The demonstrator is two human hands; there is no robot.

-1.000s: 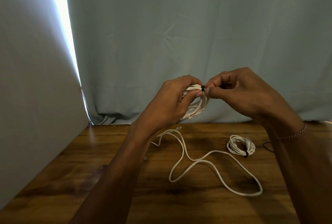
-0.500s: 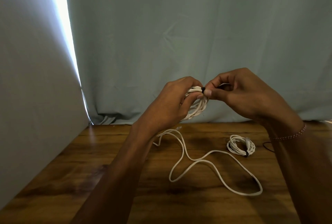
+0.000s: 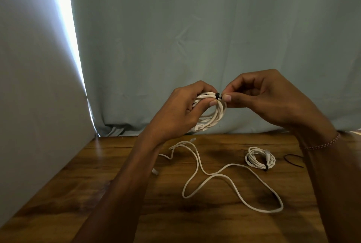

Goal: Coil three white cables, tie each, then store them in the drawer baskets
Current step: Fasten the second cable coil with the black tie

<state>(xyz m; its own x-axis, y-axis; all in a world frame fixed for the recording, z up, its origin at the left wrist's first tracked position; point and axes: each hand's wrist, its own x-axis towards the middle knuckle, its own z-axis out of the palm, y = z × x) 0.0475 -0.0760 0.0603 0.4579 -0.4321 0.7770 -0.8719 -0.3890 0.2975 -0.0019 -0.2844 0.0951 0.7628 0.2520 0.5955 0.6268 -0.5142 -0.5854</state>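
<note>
My left hand [image 3: 183,110] grips a coiled white cable [image 3: 216,117] above the far edge of the table. A black tie [image 3: 217,95] wraps the top of that coil, and my right hand [image 3: 261,96] pinches its end between thumb and forefinger. A second white cable [image 3: 220,176] lies loose and uncoiled across the middle of the wooden table [image 3: 97,194]. To the right rests a small coiled white cable [image 3: 259,158], bound with a black tie.
Another black tie [image 3: 293,160] lies on the table at the right, partly behind my right forearm. A pale blue curtain [image 3: 195,37] hangs behind the table, with a bright gap at the left. No drawer or basket is in view.
Both hands have stayed nearly in place with the coil. My right fingers have shifted slightly on the black tie, pulling its end to the right.
</note>
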